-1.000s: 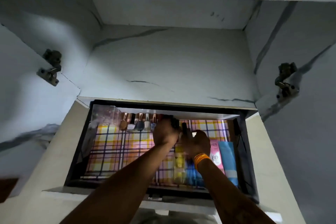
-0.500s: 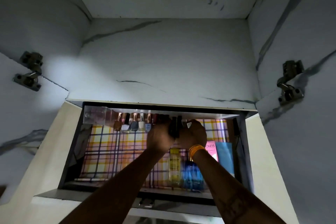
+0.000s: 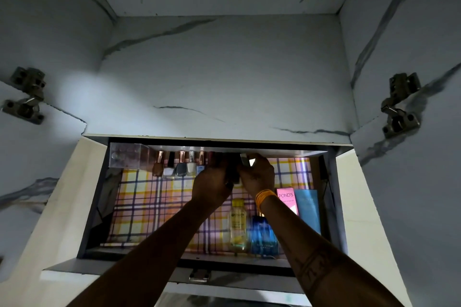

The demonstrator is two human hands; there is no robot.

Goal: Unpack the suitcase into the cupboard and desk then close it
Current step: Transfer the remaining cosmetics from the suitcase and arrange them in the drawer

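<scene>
An open cupboard drawer (image 3: pixel 94 207) lined with checked paper lies below me. Several nail polish bottles (image 3: pixel 179 164) stand in a row along its back edge. My left hand (image 3: pixel 212 184) and my right hand (image 3: pixel 257 174) meet at the right end of that row, fingers curled round small dark bottles (image 3: pixel 234 172) between them. A light-capped item (image 3: pixel 245 159) sticks up from my right fingers. The suitcase is out of view.
A clear plastic box (image 3: pixel 127 158) sits in the drawer's back left corner. A yellow bottle (image 3: pixel 238 224), a blue bottle (image 3: pixel 264 234), a pink Pond's box (image 3: pixel 287 199) and a blue box (image 3: pixel 308 209) lie at the right. Open cupboard doors with hinges (image 3: pixel 399 104) flank both sides.
Both hands have moved a little further back in the drawer, toward the row of bottles. The view has tilted slightly, showing more of the shelf above.
</scene>
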